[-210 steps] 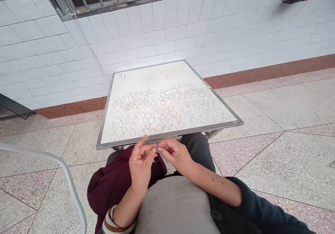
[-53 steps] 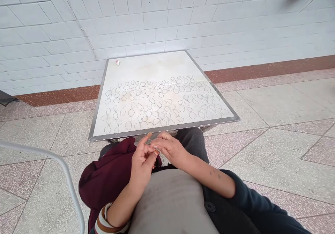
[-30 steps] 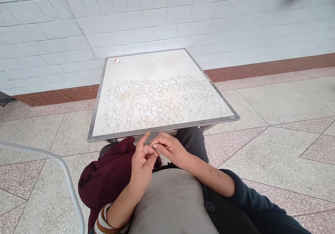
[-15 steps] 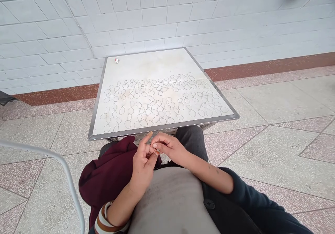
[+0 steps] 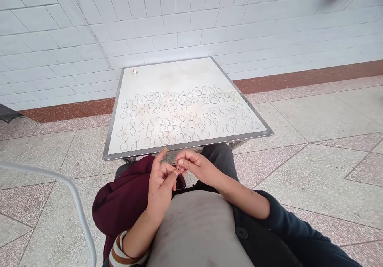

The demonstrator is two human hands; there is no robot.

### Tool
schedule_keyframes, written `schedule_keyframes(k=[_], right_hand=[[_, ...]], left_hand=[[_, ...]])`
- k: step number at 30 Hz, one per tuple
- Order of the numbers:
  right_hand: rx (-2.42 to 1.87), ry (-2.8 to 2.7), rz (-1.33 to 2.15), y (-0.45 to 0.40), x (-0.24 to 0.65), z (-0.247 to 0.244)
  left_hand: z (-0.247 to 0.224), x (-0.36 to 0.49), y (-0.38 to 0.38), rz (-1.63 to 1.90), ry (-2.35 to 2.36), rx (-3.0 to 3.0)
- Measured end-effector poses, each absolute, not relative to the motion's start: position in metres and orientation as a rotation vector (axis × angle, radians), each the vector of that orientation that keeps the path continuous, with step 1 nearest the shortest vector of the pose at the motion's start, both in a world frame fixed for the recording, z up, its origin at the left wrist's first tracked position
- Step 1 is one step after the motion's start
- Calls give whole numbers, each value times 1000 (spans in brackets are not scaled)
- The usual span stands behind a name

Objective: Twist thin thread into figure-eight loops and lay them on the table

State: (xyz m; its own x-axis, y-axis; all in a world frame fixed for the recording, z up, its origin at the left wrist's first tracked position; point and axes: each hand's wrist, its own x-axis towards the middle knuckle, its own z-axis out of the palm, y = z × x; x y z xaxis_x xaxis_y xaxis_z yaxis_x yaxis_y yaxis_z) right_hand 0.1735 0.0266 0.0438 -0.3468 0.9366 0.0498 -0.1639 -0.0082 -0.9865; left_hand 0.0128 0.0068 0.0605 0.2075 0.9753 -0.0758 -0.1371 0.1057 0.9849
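Observation:
My left hand (image 5: 161, 183) is over my lap with the thumb and a finger pinched together and the index finger stretched up. A thin dark strand (image 5: 183, 183), faint against the clothing, curves down by its fingertips, with a small orange spot at the pinch. Close on the right, the fingertips of my right hand (image 5: 197, 167) are closed together; what they hold is too fine to make out. Beyond both hands, many thin dark loops (image 5: 170, 125), several twisted into figure eights, lie spread in rows on the white table (image 5: 185, 69).
A small white and red object (image 5: 135, 71) sits at the table's far left corner. The table has a grey metal edge (image 5: 191, 144) close to my hands. Maroon cloth (image 5: 125, 203) drapes over my lap; a grey curved bar (image 5: 74, 195) stands at left. Behind is a tiled wall (image 5: 176, 22).
My two hands have drawn slightly apart; the left has shifted left with its index finger raised, and the right fingertips have moved a little to the right. The view has tilted slightly.

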Motion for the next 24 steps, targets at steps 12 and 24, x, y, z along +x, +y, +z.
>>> schedule_keyframes(k=[12, 24], right_hand=[[-873, -1418, 1380, 19, 168, 45], [-957, -1660, 1134, 26, 171, 52]], left_hand=[[62, 14, 5, 1023, 978, 1153], [62, 15, 3, 977, 1036, 1130]])
